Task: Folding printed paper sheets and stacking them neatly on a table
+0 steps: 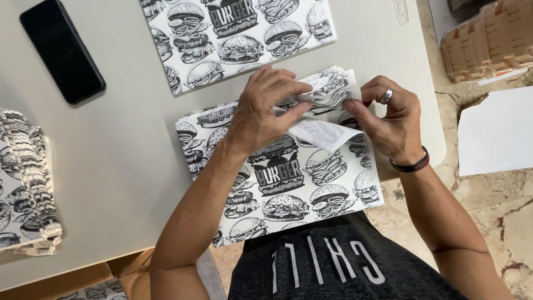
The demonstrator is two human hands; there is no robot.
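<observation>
A black-and-white printed paper sheet with burger drawings lies on the white table in front of me. Its far right corner is folded over, white underside showing. My left hand presses and pinches the folded edge from the left. My right hand, with a ring and a dark wristband, pinches the same fold from the right. Both hands grip the paper at the fold.
A second printed sheet lies at the table's far side. A black phone rests at far left. A stack of folded printed papers sits at the left edge. Brown cardboard trays and a white sheet lie on the floor at right.
</observation>
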